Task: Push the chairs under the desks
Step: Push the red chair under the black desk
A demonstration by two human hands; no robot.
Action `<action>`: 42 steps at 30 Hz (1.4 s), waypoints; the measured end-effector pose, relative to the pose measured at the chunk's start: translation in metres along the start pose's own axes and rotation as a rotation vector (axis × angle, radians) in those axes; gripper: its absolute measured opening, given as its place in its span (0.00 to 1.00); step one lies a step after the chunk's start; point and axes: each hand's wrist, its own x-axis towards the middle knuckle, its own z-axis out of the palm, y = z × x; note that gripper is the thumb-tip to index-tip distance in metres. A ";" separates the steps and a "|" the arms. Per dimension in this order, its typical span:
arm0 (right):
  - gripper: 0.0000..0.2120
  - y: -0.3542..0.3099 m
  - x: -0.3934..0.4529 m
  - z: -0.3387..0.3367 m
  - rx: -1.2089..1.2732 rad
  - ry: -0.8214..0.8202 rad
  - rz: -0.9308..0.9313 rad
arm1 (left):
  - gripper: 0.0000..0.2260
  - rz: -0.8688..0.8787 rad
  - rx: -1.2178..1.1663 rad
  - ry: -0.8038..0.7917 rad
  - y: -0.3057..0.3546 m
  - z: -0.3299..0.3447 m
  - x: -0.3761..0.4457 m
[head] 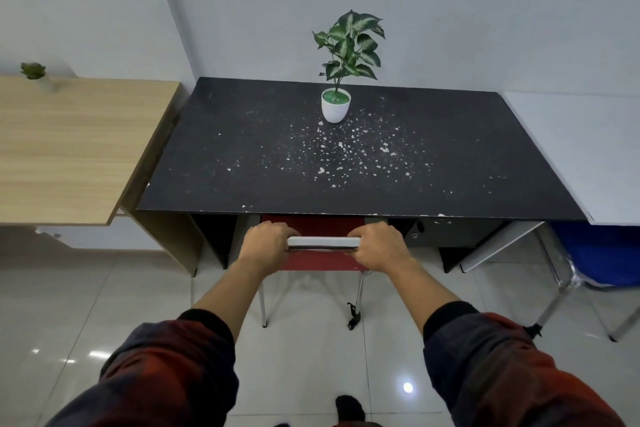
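A red chair point(322, 262) with metal legs stands at the front of a black desk point(242, 149), its seat partly under the desktop. My left hand point(265, 243) grips the left end of the chair's white top rail point(322, 242). My right hand point(375, 246) grips the rail's right end. Both arms reach straight forward. The desktop is flecked with white chips.
A potted plant point(335, 107) in a white pot stands at the back of the black desk. A light wooden desk point(69, 149) with a small plant point(33, 71) adjoins on the left. A white desk point(588, 149) on the right has a blue chair point(599, 253) under it. Glossy tiled floor lies below.
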 end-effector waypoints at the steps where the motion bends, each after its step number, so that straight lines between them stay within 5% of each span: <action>1: 0.10 -0.002 0.000 0.001 -0.001 0.012 0.001 | 0.14 0.013 -0.004 0.001 -0.003 -0.001 0.000; 32: 0.15 -0.018 -0.013 0.000 0.025 -0.078 0.025 | 0.14 -0.180 0.065 -0.164 0.012 -0.023 -0.022; 38: 0.43 -0.020 -0.022 0.004 0.053 -0.100 0.122 | 0.35 -0.313 -0.034 -0.098 0.015 -0.016 -0.028; 42: 0.47 -0.035 -0.041 0.005 0.079 -0.058 0.196 | 0.44 -0.308 -0.177 -0.022 0.016 -0.010 -0.051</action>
